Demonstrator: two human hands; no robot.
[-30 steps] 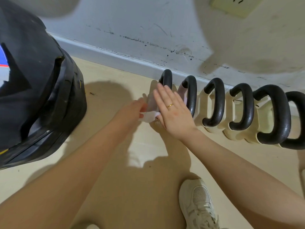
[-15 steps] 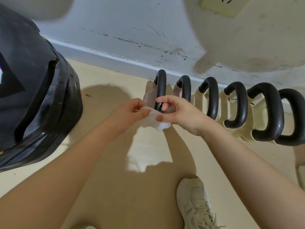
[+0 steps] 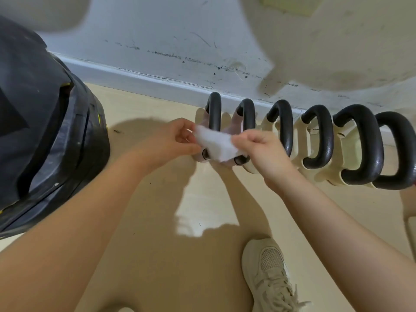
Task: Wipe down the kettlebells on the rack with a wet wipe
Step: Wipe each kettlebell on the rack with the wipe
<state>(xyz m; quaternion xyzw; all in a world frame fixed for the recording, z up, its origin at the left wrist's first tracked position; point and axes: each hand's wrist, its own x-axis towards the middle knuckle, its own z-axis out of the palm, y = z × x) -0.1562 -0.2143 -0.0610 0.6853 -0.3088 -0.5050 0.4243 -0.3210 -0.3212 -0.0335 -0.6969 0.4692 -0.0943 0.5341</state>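
I hold a white wipe (image 3: 215,144) stretched between my left hand (image 3: 177,140) and right hand (image 3: 262,149), each pinching one edge, just in front of the two leftmost kettlebells (image 3: 215,113) in a floor row by the wall. The wipe looks limp, thin and light; the iron handles look rigid and heavy.

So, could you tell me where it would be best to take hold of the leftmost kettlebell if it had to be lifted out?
Probably by the top of its black handle, reaching down from above. The loop stands upright and bare there, while lower down the wet wipe, stretched between the left hand and right hand, covers it, and the second kettlebell crowds its right side.
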